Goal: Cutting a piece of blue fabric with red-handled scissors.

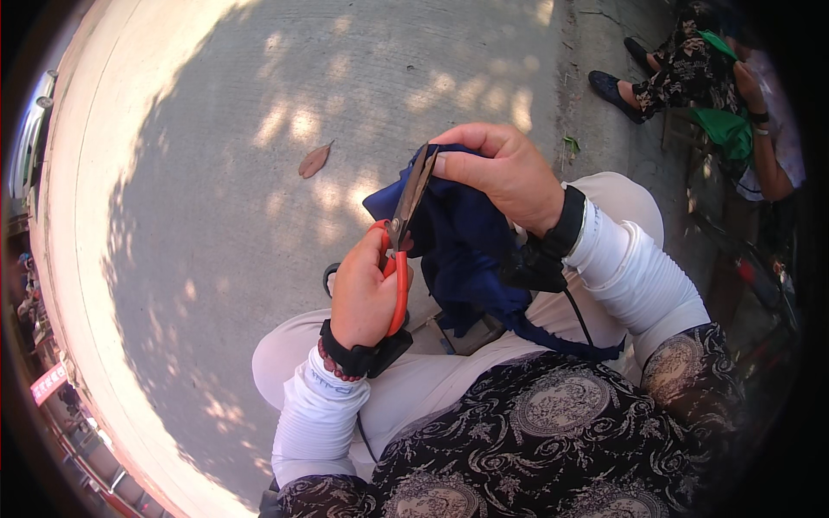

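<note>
My left hand (363, 289) is closed round the red handles of a pair of scissors (401, 226). Its dark blades point up and away from me, slightly parted, against the top edge of a navy blue cloth (466, 224). With thumb and forefinger, my right hand (505, 168) pinches that cloth right beside the blade tips. From the pinch the cloth hangs in folds between my knees, and a strip of it trails over my right thigh. Whether the blades have cloth between them, I cannot tell.
Another person (691, 78) sits at the far right with green cloth (724, 131) on the lap. A dry brown leaf (315, 161) lies on the concrete ground (216, 233) ahead. Dark straps with devices ring both my wrists, and thin cables run down from them.
</note>
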`<state>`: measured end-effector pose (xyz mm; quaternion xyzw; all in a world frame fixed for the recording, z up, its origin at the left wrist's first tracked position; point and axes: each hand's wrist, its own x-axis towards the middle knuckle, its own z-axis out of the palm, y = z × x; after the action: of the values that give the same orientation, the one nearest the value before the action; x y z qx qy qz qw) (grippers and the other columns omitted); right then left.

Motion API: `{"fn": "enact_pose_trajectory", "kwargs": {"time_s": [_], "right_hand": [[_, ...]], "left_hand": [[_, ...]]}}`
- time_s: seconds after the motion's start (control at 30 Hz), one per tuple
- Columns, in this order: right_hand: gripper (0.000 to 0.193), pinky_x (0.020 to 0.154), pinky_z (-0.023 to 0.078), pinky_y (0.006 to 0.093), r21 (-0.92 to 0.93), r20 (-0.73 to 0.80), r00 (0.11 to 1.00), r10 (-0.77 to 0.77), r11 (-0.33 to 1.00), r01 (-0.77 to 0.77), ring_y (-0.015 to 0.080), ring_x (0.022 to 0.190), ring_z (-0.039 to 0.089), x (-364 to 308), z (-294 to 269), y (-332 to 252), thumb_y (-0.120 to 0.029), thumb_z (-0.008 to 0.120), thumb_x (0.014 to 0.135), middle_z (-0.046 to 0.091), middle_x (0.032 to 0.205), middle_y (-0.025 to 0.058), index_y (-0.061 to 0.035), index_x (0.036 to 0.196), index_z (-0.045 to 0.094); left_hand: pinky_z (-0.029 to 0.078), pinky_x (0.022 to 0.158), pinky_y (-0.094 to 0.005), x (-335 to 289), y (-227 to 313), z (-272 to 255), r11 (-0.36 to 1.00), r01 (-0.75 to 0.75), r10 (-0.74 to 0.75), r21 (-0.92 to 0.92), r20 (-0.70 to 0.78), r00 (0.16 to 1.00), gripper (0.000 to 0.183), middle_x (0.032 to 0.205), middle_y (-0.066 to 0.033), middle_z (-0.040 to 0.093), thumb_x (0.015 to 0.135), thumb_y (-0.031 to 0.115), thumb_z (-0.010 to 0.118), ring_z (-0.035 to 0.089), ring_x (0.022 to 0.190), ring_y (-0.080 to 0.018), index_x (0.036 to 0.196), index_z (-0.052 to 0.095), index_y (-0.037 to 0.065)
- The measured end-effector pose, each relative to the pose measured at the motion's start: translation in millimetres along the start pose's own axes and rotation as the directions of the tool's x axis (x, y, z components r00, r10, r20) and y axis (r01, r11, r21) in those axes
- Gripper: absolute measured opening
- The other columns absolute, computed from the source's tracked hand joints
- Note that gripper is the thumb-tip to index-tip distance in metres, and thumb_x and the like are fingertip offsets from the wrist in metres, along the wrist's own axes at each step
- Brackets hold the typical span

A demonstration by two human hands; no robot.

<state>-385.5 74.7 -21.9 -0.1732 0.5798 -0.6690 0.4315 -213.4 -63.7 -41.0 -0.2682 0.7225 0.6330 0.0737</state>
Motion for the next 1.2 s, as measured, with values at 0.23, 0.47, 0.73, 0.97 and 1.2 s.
{"fn": "enact_pose_trajectory", "kwargs": {"time_s": [0.23,0.47,0.73,0.97,1.2], "right_hand": [[0.019,0.080,0.052,0.0244,0.058,0.002,0.999,0.053,0.997,-0.053,0.0112,0.086,0.064,0.2,1.0,-1.0,-0.009,0.063,0.090,0.068,0.096,0.0059,0.0019,0.105,0.066],[0.019,0.076,0.052,0.0225,0.045,0.001,0.999,0.040,0.998,-0.040,0.0099,0.082,0.064,0.2,5.3,-7.2,-0.011,0.065,0.089,0.069,0.092,0.0054,0.0020,0.103,0.066],[0.019,0.074,0.052,0.0230,-0.065,0.048,0.999,-0.023,0.998,0.026,0.0107,0.082,0.064,0.0,5.4,-6.4,-0.011,0.064,0.090,0.069,0.092,0.0065,0.0034,0.103,0.066],[0.019,0.074,0.050,0.0235,-0.369,0.101,0.994,-0.048,0.926,0.082,0.0089,0.080,0.063,-3.2,7.5,12.1,-0.015,0.067,0.086,0.070,0.084,0.0052,0.0006,0.097,0.070],[0.024,0.082,0.050,0.0225,-0.050,0.122,0.985,0.124,0.992,-0.119,0.0103,0.088,0.063,-0.7,4.0,-1.5,-0.012,0.065,0.088,0.068,0.100,0.0058,0.0015,0.107,0.067]], "left_hand": [[0.039,0.054,-0.0200,-1.0,5.4,-1.5,0.962,0.096,-0.086,-0.255,0.051,0.995,0.032,0.083,-0.0018,0.060,0.077,-0.004,0.053,0.051,0.061,-0.0072,0.109,0.059,0.002],[0.043,0.054,-0.0205,-0.5,14.6,0.2,0.970,0.090,-0.085,-0.224,0.033,0.996,0.035,0.093,-0.0055,0.063,0.076,-0.003,0.050,0.053,0.060,-0.0072,0.110,0.059,-0.001],[0.047,0.057,-0.0229,4.9,16.0,2.2,0.940,0.111,-0.082,-0.322,0.104,0.991,0.034,0.098,-0.0116,0.065,0.075,-0.005,0.047,0.057,0.063,-0.0103,0.107,0.059,-0.002],[0.046,0.056,-0.0235,12.3,12.4,-25.8,0.794,-0.043,0.023,-0.607,-0.040,0.999,0.034,0.099,-0.0167,0.065,0.081,0.004,0.041,0.057,0.060,-0.0129,0.111,0.055,-0.006],[0.046,0.062,-0.0218,6.9,20.8,-32.3,0.913,-0.046,-0.013,-0.406,-0.142,0.990,0.033,0.102,-0.0125,0.065,0.082,0.003,0.044,0.057,0.064,-0.0107,0.112,0.056,-0.004]]}}
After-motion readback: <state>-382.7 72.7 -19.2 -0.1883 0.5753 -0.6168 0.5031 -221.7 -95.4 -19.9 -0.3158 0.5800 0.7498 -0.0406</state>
